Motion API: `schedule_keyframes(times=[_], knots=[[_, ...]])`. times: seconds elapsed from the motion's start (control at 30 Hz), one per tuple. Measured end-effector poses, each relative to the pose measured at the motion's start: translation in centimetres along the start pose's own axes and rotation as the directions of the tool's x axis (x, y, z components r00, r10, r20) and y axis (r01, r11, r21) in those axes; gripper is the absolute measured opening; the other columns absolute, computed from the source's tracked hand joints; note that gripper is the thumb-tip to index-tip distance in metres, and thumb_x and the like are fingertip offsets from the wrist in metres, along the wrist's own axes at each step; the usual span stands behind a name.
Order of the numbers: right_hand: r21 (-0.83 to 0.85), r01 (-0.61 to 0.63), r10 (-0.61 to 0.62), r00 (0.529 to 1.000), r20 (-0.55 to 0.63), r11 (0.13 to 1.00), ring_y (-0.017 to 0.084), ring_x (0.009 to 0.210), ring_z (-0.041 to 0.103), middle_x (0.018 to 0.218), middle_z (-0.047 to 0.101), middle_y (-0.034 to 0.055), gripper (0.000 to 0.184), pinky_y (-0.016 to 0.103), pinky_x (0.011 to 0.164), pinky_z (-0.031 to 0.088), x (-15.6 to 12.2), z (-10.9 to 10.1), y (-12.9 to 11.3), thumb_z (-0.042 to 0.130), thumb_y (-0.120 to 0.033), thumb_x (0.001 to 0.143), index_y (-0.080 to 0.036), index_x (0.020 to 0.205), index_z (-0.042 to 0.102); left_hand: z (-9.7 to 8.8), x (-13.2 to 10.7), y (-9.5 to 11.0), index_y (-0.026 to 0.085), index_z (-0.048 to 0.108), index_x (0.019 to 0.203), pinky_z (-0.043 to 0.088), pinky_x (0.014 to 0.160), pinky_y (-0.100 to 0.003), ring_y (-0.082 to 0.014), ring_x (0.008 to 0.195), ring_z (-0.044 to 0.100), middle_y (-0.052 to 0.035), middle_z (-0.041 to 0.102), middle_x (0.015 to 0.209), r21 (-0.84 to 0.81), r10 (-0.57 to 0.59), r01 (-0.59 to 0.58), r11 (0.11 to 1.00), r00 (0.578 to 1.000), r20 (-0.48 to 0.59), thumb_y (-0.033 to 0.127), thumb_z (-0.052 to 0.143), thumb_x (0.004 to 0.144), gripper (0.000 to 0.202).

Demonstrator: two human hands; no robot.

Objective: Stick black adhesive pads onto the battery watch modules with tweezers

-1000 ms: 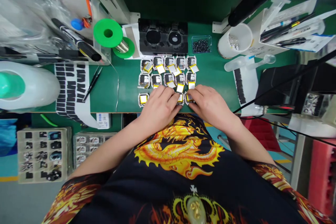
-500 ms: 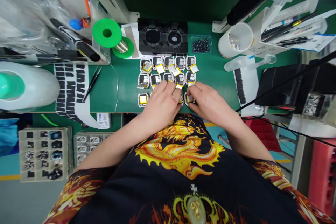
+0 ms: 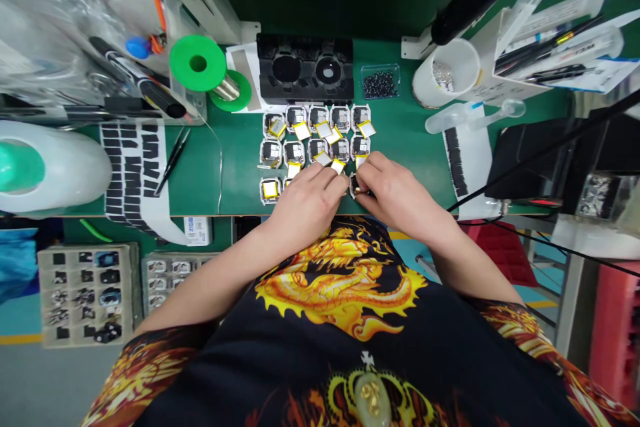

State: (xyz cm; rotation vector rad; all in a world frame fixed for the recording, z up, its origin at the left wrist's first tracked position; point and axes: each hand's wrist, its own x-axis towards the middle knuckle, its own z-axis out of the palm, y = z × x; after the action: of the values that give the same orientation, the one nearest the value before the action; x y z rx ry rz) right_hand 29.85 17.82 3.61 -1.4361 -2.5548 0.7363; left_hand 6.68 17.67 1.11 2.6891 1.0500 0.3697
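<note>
At the near edge of the bench [image 3: 400,130], room spreading either side, the right hand [image 3: 395,188] touches a case [image 3: 353,185]; the left hand [image 3: 311,197] curls alongside; I cannot tell either's grip.

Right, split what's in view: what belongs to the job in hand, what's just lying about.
Seemingly in the job: white-rimmed cases near the left hand and right hand; yellow-edged packs.

Apparently lying about: tweezers; green spool; white bottle.
</note>
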Motion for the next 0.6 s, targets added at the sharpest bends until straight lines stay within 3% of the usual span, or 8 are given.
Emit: schedule_keyframes(times=[0.17, 0.37, 0.5, 0.6], knots=[[-0.153, 0.021, -0.034, 0.996, -0.079, 0.988, 0.028, 0.094, 0.055, 0.102, 0.068, 0.0096, 0.010, 0.041, 0.084, 0.042, -0.7, 1.0, -0.2, 0.058, -0.013, 0.107, -0.022, 0.103, 0.062, 0.5, -0.8, 0.1, 0.015, 0.073, 0.111, 0.056, 0.082, -0.043, -0.0269, 0.093, 0.060, -0.0090, 0.071, 0.098, 0.092, 0.101, -0.094, 0.991, 0.992, -0.074, 0.011, 0.059, 0.108, 0.014], [-0.246, -0.008, -0.036, 0.984, -0.177, 0.969, 0.031, 0.098, 0.052, 0.101, 0.069, 0.0117, 0.022, 0.043, 0.083, 0.040, -2.0, 2.4, 0.0, 0.050, -0.018, 0.113, -0.023, 0.098, 0.066, 1.0, -1.4, 0.1, 0.015, 0.074, 0.114, 0.058, 0.081, -0.041, -0.0262, 0.094, 0.061, -0.0105, 0.073, 0.101, 0.128, 0.130, -0.112, 0.986, 0.981, -0.145, 0.011, 0.058, 0.108, 0.017], [-0.210, 0.002, -0.033, 0.989, -0.147, 0.978, 0.031, 0.102, 0.053, 0.110, 0.069, 0.0132, 0.013, 0.044, 0.086, 0.043, -2.5, 2.6, 0.1, 0.056, -0.021, 0.111, -0.022, 0.104, 0.068, 1.0, -1.5, 0.2, 0.016, 0.074, 0.116, 0.060, 0.088, -0.043, -0.0270, 0.101, 0.065, -0.0124, 0.077, 0.113, 0.101, 0.130, -0.118, 0.988, 0.984, -0.125, 0.015, 0.061, 0.109, 0.015], [-0.171, 0.053, -0.068, 0.994, -0.083, 0.984, 0.031, 0.103, 0.056, 0.112, 0.070, 0.0129, 0.016, 0.044, 0.087, 0.044, -2.9, 2.6, 0.0, 0.064, -0.036, 0.112, -0.021, 0.108, 0.069, 0.9, -1.7, 0.2, 0.014, 0.073, 0.116, 0.061, 0.093, -0.045, -0.0290, 0.106, 0.067, -0.0136, 0.078, 0.118, 0.047, 0.120, -0.115, 0.992, 0.984, -0.130, 0.026, 0.067, 0.110, 0.015]])
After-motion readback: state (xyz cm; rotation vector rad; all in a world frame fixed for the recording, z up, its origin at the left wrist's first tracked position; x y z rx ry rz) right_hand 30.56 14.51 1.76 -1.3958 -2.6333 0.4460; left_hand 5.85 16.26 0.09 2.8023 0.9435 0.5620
